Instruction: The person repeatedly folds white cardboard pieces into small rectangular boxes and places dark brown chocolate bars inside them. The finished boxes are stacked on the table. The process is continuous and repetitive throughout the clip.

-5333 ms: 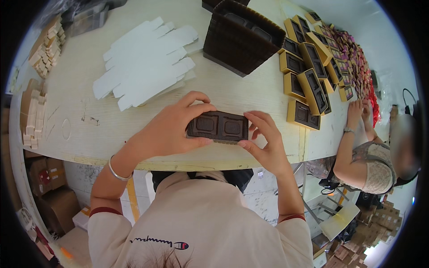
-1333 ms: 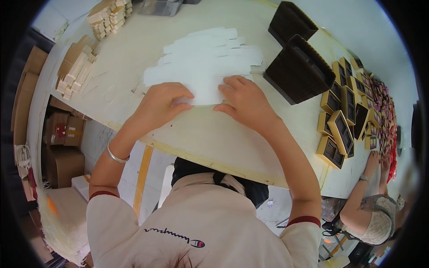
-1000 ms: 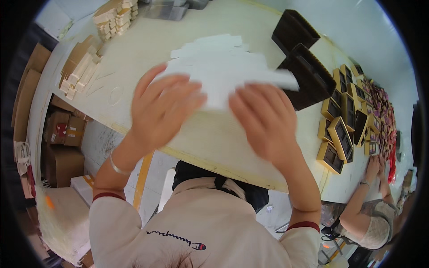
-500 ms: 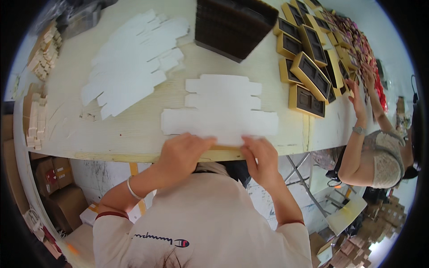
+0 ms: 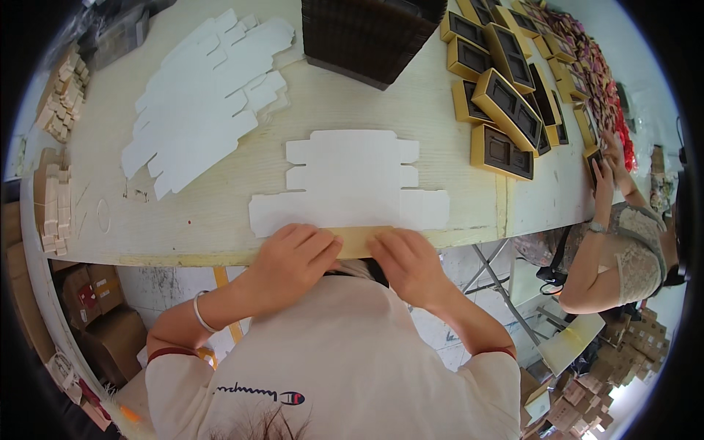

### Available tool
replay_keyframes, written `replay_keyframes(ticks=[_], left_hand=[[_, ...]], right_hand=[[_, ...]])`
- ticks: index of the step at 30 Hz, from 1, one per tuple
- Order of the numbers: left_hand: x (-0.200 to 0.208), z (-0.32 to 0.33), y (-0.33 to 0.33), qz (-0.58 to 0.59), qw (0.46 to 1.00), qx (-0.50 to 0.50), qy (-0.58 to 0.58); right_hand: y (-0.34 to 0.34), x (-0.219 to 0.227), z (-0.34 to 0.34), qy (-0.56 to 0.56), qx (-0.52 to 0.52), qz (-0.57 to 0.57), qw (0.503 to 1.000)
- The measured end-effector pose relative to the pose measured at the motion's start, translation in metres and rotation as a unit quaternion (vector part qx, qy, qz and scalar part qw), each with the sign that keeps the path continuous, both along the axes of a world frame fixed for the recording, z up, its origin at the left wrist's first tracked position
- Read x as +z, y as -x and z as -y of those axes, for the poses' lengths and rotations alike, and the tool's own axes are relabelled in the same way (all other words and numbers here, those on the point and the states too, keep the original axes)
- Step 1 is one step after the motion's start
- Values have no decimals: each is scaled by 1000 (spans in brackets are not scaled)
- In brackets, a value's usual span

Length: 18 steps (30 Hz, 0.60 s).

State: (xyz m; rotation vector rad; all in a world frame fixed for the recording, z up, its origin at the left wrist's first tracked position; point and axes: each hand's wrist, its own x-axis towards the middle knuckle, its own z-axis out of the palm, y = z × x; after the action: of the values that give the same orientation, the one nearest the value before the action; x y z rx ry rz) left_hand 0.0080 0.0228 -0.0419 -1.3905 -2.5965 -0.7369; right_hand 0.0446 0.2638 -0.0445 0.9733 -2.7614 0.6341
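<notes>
Hands side by side, left hand (image 5: 293,258) and right hand (image 5: 407,262) palm-down, fingers flat, pressing white cardboard blank (image 5: 352,183).

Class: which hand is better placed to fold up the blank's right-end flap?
Right, probably. The right hand presses the flat white die-cut cardboard blank nearer that flap; the left hand sits further left.

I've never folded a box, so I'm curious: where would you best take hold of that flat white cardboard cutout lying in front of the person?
Probably by its near long edge, from the person's side. The cutout lies flat on the table, and only that edge reaches the table's rim, where the left hand and right hand already rest.
</notes>
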Motion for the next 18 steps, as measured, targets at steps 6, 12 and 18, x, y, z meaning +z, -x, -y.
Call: replay_keyframes(ticks=[6,12,18], left_hand=[[8,-7,13,1,1000,-4,-3],[6,-1,0,-33,999,3,14],[13,-4,19,79,996,27,18]], right_hand=[[6,6,9,21,-2,-3,1000],[-4,-6,8,11,0,-113,994],[16,7,16,38,-42,38,998]])
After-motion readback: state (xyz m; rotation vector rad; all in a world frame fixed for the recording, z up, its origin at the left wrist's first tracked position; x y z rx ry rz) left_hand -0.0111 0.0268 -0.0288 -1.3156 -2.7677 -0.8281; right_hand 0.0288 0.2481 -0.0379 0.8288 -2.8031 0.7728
